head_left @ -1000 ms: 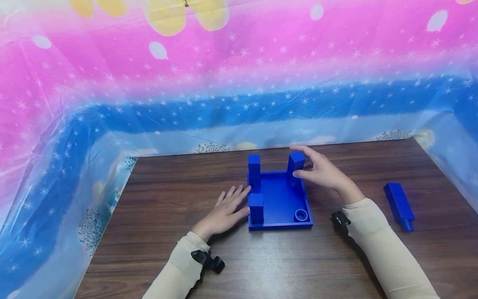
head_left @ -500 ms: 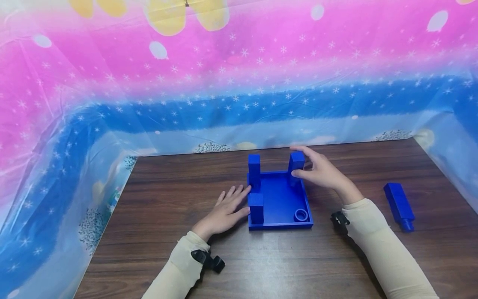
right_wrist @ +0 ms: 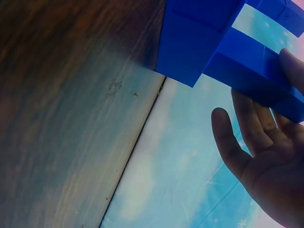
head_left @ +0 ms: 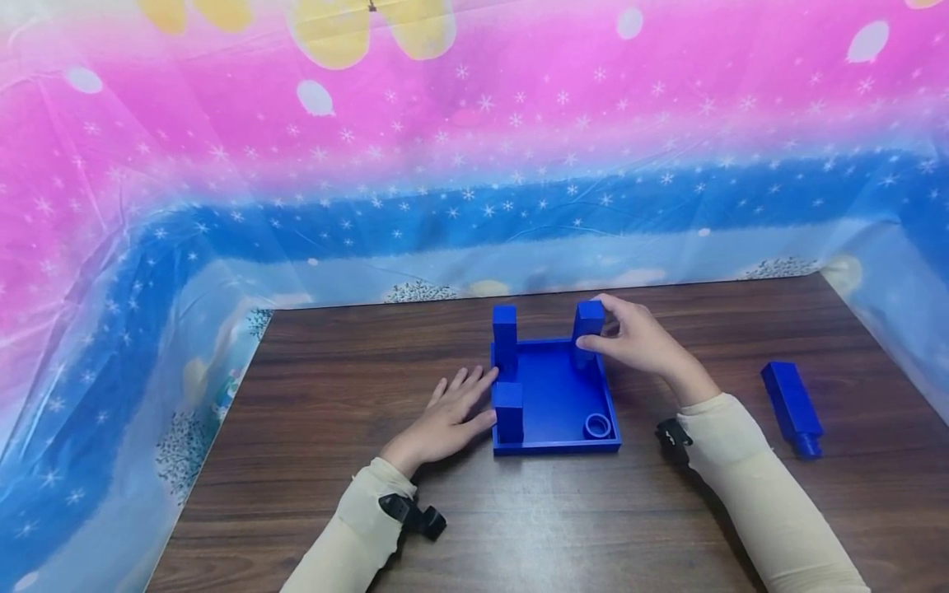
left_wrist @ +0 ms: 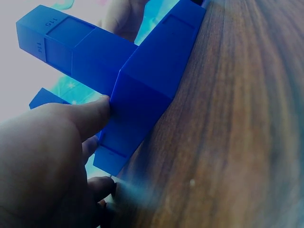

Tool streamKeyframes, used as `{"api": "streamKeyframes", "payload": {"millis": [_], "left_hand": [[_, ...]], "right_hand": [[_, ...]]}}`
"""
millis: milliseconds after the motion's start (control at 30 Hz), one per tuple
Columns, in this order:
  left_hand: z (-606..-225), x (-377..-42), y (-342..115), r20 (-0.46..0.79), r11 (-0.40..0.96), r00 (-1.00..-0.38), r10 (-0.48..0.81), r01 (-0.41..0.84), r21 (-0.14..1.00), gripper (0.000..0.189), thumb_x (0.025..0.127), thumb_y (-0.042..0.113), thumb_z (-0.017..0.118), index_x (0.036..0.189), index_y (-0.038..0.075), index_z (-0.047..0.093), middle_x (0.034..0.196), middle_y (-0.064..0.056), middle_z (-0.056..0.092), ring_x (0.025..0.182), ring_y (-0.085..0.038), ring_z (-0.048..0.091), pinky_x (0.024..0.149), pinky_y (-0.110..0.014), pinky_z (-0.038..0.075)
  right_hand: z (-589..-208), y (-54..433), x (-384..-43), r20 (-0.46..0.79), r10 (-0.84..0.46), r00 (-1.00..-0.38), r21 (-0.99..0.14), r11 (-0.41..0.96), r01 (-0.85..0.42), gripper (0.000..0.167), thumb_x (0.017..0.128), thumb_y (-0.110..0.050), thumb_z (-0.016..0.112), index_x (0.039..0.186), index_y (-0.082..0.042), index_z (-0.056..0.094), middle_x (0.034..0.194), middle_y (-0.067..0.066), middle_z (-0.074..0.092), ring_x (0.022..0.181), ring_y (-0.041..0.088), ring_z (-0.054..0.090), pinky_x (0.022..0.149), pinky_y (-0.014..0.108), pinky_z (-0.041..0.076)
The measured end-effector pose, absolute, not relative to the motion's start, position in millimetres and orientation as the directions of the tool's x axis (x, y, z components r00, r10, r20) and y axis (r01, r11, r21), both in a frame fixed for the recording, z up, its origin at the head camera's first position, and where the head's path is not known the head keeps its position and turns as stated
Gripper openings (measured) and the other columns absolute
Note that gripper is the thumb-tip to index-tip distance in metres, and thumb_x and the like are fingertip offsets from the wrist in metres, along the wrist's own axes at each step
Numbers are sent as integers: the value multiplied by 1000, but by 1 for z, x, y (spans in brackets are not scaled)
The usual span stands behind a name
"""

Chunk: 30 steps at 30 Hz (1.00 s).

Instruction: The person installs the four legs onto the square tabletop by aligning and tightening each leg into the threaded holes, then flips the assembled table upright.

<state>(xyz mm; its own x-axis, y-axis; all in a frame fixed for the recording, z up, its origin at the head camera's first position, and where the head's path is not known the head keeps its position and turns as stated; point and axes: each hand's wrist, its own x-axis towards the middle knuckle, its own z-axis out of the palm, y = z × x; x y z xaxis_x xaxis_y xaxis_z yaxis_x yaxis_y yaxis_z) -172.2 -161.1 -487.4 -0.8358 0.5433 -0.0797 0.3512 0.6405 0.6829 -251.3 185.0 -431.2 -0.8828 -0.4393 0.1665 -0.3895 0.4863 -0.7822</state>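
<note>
A blue square tray [head_left: 556, 403] with low walls lies on the table, upright posts at three of its corners. My right hand [head_left: 643, 342] grips the far-right post [head_left: 589, 317] between thumb and fingers; in the right wrist view the little finger stays off that post [right_wrist: 251, 71]. My left hand [head_left: 445, 424] rests against the tray's left side, fingers spread and fairly straight. Its thumb touches the tray by the near-left post [head_left: 509, 412], and its fingertips reach toward the far-left post [head_left: 505, 333]. The near-right corner holds a round socket [head_left: 597, 427].
Another blue post [head_left: 793, 408] with a round threaded-looking end lies on the table to the right, beyond the right forearm. A patterned pink and blue cloth [head_left: 474, 165] hangs behind the wooden table [head_left: 334, 395].
The right hand's fingers have drawn in closer around the far-right post. That post has shifted very slightly to the right. The left hand and tray keep their place.
</note>
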Motion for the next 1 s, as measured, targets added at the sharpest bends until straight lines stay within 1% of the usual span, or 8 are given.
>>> {"api": "streamKeyframes", "payload": {"millis": [67,233,367,500,633,833,1000], "left_hand": [[-487,-174,-162,-78,632,-832,549,353,690,71,111,48,49,171,27,17,175,-12,15,163,-31,-1,128,-56,-6],[-487,-176,-163,-67,618,-829,556,358,700,72,111,46,51,171,25,18,175,-13,15,163,-33,-1,128,-57,-6],[-488,-176,-162,-69,619,-832,551,352,703,72,111,46,52,171,24,18,175,-13,15,163,-32,0,128,-56,-6],[-490,-175,-162,-78,626,-831,551,351,696,72,111,46,52,171,23,19,175,-14,15,163,-33,0,128,-57,-6],[-491,-174,-161,-70,621,-831,552,354,699,72,111,44,53,171,23,20,175,-15,16,163,-33,0,128,-57,-6],[-489,-174,-161,-76,619,-832,550,345,706,72,111,43,53,171,22,20,175,-15,16,163,-34,0,128,-58,-6],[-488,-174,-162,-89,623,-831,549,336,706,72,111,43,53,171,22,19,175,-14,15,163,-33,-1,128,-57,-6]], "right_hand": [[-431,184,-251,165,-437,-884,-778,493,-389,30,95,-13,81,118,-3,64,107,13,74,103,35,73,87,51,60],[-431,183,-252,182,-434,-882,-755,514,-408,28,95,-13,82,115,-4,65,104,9,75,100,29,72,84,44,57],[-431,181,-252,188,-428,-884,-755,513,-409,28,95,-13,81,115,-4,65,102,9,76,90,24,71,77,38,56],[-434,179,-250,173,-421,-890,-765,512,-391,28,96,-13,80,117,-3,64,102,10,75,81,21,66,73,33,55],[-436,178,-249,182,-402,-897,-769,511,-385,27,96,-13,80,116,-3,64,102,11,75,73,20,64,71,32,54],[-437,175,-249,194,-388,-901,-768,511,-386,25,97,-14,79,114,-4,64,99,10,75,74,21,62,65,33,52],[-437,174,-249,213,-376,-902,-753,525,-397,26,97,-14,80,115,-5,64,96,10,74,58,19,52,55,30,46]]}}
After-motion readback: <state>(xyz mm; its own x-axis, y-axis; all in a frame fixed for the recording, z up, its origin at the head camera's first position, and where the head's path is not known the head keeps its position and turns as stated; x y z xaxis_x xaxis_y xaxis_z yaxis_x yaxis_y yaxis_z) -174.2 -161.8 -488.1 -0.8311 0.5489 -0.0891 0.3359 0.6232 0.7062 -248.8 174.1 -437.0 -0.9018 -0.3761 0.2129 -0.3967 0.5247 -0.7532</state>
